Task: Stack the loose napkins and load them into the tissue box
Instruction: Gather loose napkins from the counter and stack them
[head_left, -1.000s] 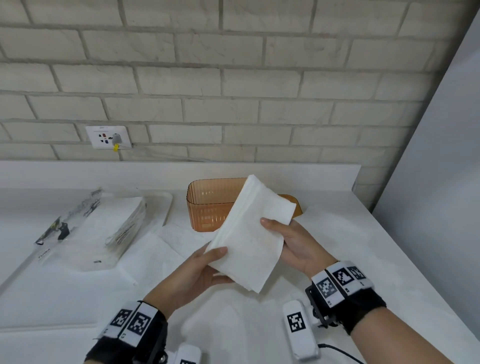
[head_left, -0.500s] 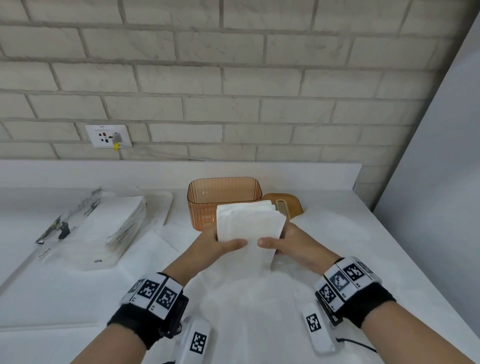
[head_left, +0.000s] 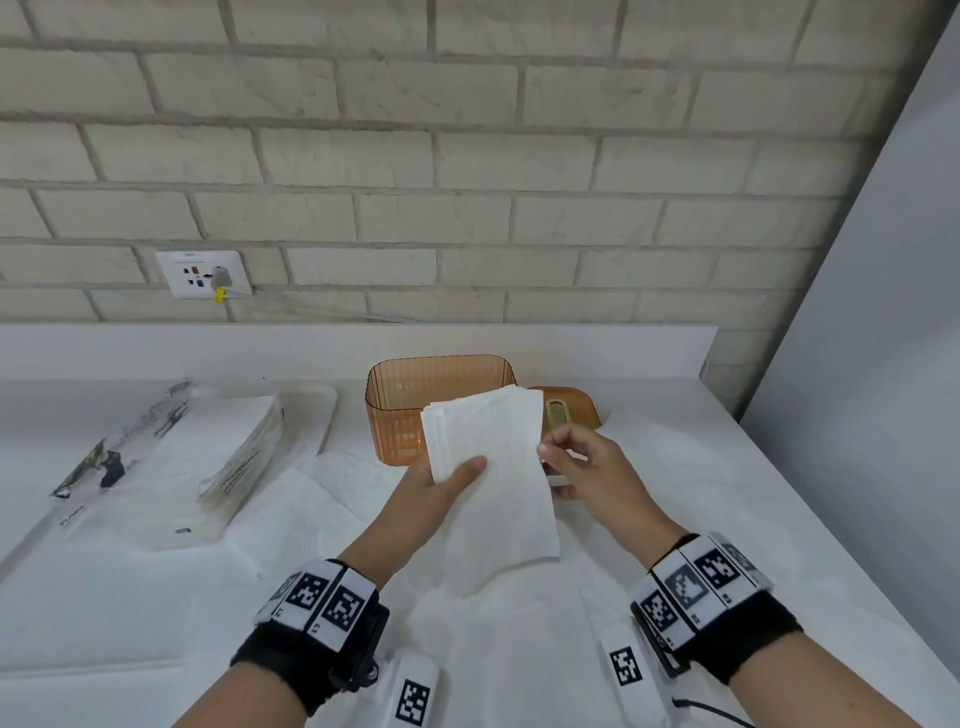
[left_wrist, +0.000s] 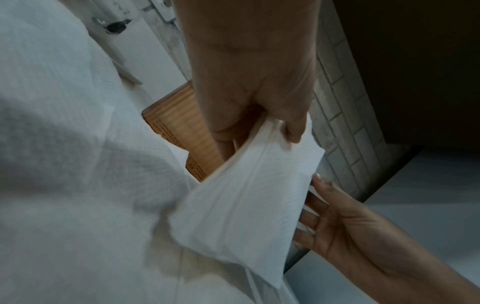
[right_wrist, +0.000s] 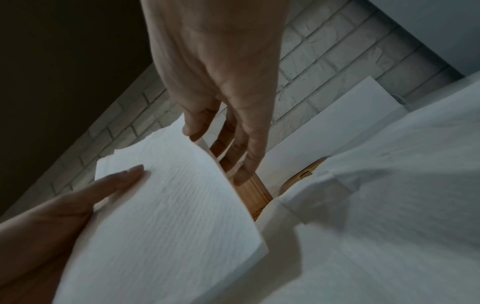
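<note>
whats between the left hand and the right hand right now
The napkin stack: the left hand grips its left edge and the right hand pinches its right edge. The head view shows this best.

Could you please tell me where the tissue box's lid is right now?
In the head view the lid lies just right of the tissue box, behind the right hand.

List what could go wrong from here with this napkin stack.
1. The stack is fanned at its far left corner, so the uneven edges may catch the box rim going in.
2. The left hand grips one side and the right hand pinches only an edge, so the unsupported near end could droop and shed sheets.
</note>
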